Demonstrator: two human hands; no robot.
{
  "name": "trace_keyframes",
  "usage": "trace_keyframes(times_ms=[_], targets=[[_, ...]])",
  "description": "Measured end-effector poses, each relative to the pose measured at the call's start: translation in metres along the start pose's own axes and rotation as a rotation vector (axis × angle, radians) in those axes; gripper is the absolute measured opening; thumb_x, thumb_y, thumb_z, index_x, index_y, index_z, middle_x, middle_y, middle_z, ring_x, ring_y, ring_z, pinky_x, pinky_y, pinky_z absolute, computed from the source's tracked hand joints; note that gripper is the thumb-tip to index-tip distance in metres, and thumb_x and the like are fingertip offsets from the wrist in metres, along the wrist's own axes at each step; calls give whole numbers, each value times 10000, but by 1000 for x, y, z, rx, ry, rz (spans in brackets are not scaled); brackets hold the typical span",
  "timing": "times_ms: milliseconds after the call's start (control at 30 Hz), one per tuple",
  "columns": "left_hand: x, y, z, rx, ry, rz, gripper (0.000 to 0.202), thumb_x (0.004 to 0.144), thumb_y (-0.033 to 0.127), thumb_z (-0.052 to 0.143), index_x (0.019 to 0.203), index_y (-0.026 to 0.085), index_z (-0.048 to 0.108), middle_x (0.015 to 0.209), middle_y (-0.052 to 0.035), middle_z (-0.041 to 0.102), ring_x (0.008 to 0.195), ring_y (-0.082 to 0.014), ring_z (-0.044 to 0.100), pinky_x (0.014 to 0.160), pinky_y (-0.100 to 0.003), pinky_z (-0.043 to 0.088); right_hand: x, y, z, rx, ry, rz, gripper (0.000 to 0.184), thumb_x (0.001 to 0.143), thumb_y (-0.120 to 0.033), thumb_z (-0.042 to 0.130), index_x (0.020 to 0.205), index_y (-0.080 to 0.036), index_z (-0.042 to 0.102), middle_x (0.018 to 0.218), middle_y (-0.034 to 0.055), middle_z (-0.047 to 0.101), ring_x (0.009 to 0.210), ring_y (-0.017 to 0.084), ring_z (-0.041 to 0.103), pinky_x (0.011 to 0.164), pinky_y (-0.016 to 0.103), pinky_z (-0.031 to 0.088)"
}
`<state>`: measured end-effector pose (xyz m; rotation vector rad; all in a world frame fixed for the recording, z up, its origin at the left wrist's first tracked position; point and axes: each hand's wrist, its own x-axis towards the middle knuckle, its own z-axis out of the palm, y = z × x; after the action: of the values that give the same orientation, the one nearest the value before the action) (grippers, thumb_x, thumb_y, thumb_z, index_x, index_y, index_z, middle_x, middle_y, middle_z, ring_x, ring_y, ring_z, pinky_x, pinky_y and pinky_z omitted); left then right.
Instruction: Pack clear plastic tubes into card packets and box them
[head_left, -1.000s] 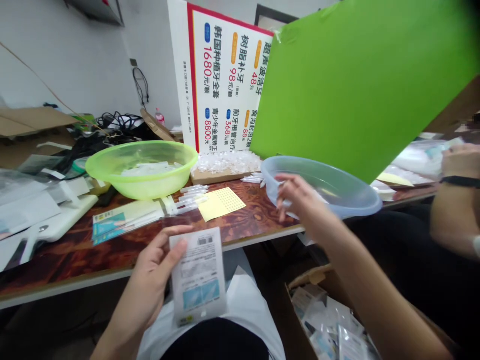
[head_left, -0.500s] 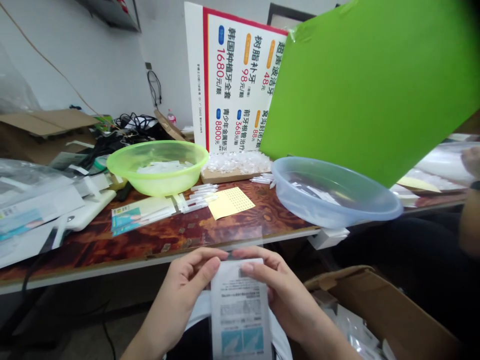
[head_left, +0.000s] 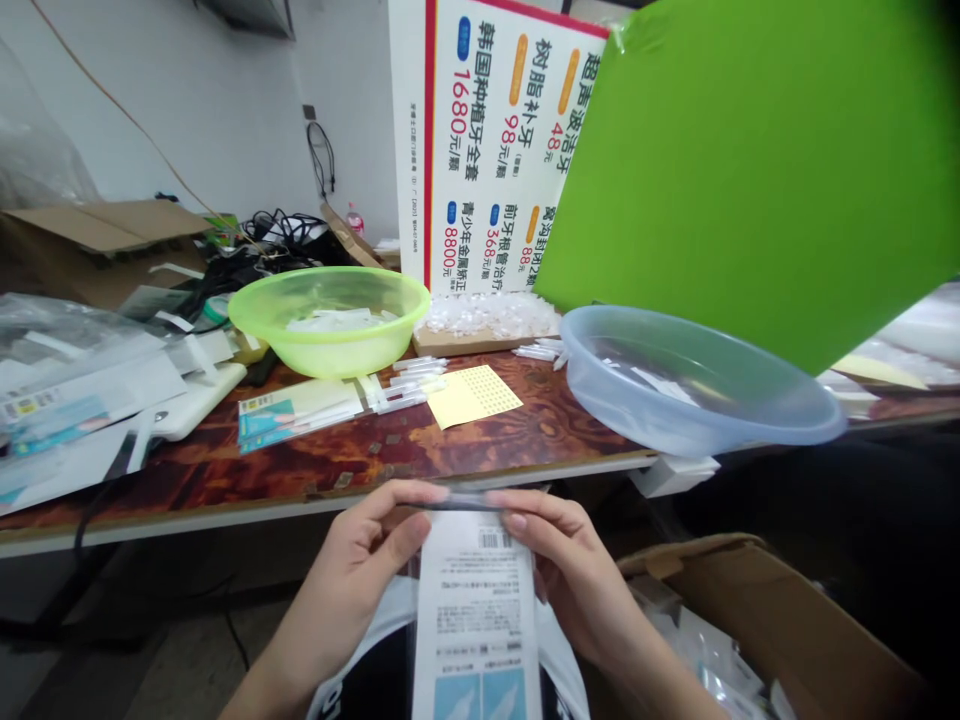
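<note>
A clear plastic packet hangs from the person's two hands, just in front of the table edge. It has a white paper label with tiny print, a barcode, and blue pictures at the bottom. The left hand and the right hand are up close together, with the forearms coming up from below. Each grip is closed on the packet's top edge, pinched between thumb and fingers. That edge looks thin and a bit blurry, so it is hard to see well. Below the right hand sits a cardboard box with white packets in it. On the shiny brown table are a see-through blue plastic bowl and a bright green plastic bowl. Between them lie a yellow sticker sheet and thin clear tubes.
</note>
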<state>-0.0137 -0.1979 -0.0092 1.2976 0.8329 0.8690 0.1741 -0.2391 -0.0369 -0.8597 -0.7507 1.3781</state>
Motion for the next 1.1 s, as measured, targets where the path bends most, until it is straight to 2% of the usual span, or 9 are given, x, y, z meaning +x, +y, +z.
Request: trace_keyframes(times_ms=[67,167,233,333,533,733,900,1100], targets=[[-2,1,-1,32,-41,9,202,873,409,668,968,234,700,783,-10,708,723,-153,657,649,-214,518,0,5,-3,30,1,-19,171,687,-330,772,802,-212,820,494,-6,534,413,70,356,376,195,239],[-3,2,-2,105,-12,61,165,903,396,623,958,261,699,745,6,679,668,-138,620,603,-198,485,-1,9,-5,54,20,-63,136,686,-304,747,770,-224,818,551,14,569,433,88,371,378,215,234],[-3,-1,-3,205,10,152,152,908,372,612,922,268,722,724,4,670,644,-136,593,595,-202,461,-3,10,-6,54,11,-118,86,703,-276,733,724,-244,810,589,8,551,448,86,372,390,221,225],[-4,-8,-8,323,38,277,204,908,329,608,789,251,755,729,-14,677,662,-147,583,633,-225,442,-4,12,-6,54,-52,-208,129,744,-238,691,663,-253,791,598,-12,482,448,74,364,405,225,206],[-4,-23,-13,188,39,287,261,913,330,597,725,221,744,703,-29,657,664,-166,580,648,-260,434,-2,16,-2,122,-146,-293,195,769,-213,656,616,-261,768,616,-8,432,518,100,391,458,240,221],[-6,-22,-10,82,14,277,245,900,265,591,705,223,733,747,-35,677,679,-168,578,640,-262,425,0,21,3,216,-140,-243,214,774,-219,667,572,-256,728,608,-14,407,511,106,358,459,242,220],[-9,-25,-11,104,46,264,243,889,251,583,694,218,724,754,-40,670,673,-173,563,653,-277,432,1,25,5,277,-112,-206,218,748,-209,672,532,-228,653,601,-31,379,488,97,311,465,245,232],[-6,-25,-14,179,42,251,258,915,260,538,711,222,692,714,-19,621,676,-168,544,670,-273,422,2,24,6,295,-76,-140,233,715,-205,673,505,-200,573,622,-25,368,532,109,332,472,240,225]])
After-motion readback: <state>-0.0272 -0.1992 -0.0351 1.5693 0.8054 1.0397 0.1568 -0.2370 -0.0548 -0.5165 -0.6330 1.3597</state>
